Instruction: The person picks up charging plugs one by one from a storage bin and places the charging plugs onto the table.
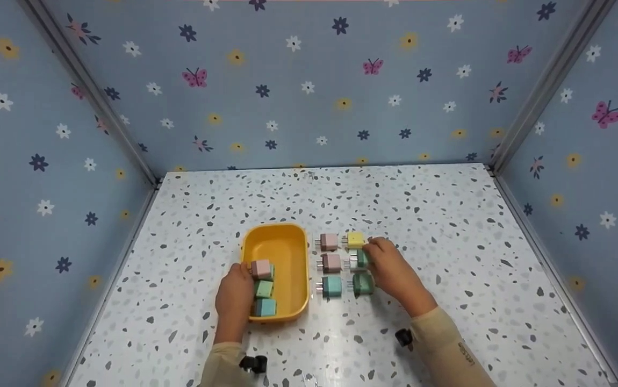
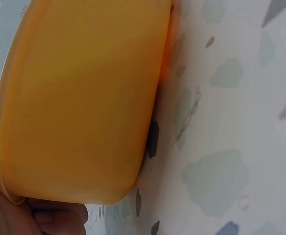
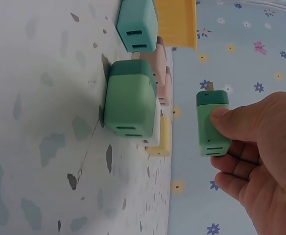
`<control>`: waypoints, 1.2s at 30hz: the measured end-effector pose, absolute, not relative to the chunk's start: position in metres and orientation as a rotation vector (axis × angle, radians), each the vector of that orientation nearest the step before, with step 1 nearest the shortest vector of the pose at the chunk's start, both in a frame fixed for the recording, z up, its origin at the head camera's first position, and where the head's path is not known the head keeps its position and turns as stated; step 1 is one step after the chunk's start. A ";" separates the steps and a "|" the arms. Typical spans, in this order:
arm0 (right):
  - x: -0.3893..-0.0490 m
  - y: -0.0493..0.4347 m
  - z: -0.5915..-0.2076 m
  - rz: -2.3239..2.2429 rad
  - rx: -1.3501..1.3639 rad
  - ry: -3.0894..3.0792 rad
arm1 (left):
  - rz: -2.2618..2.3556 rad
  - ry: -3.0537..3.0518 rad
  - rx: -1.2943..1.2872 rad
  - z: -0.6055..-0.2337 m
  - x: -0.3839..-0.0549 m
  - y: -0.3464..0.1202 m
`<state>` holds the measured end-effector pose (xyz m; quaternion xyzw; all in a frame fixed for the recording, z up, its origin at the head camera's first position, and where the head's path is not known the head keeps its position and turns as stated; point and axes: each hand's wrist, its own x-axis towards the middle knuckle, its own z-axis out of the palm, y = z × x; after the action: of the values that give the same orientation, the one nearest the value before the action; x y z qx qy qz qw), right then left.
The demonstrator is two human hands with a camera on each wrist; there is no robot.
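Note:
My right hand pinches a green plug charger between thumb and fingers, raised over the table. In the head view it overlaps a white charger, mostly hidden. Beside that hand, a yellow charger and another green charger lie in the same column. The other column has a pink charger, a second pink one and a teal one. My left hand grips the left rim of a yellow-orange tub, fingers curled under its lip in the left wrist view.
Inside the tub, along its left side, lie a pink charger, a light green one and a teal-blue one. Beneath the pink one another teal piece shows. Flower-patterned walls enclose the back and sides of the speckled table.

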<state>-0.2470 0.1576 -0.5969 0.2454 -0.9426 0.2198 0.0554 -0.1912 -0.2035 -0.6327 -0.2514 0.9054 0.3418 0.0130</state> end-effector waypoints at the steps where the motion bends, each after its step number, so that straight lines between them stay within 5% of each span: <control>1: -0.248 0.159 -0.597 0.665 0.747 -2.857 | 1.060 2.833 -0.780 -0.633 -0.191 -0.203; 36: -0.265 0.202 -0.632 0.638 0.660 -2.930 | 1.078 2.843 -0.772 -0.632 -0.190 -0.203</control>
<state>-0.2651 0.2017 -0.6315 0.2149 -0.9536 0.2078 0.0357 -0.1903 -0.2031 -0.6325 -0.2460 0.9063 0.3436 0.0022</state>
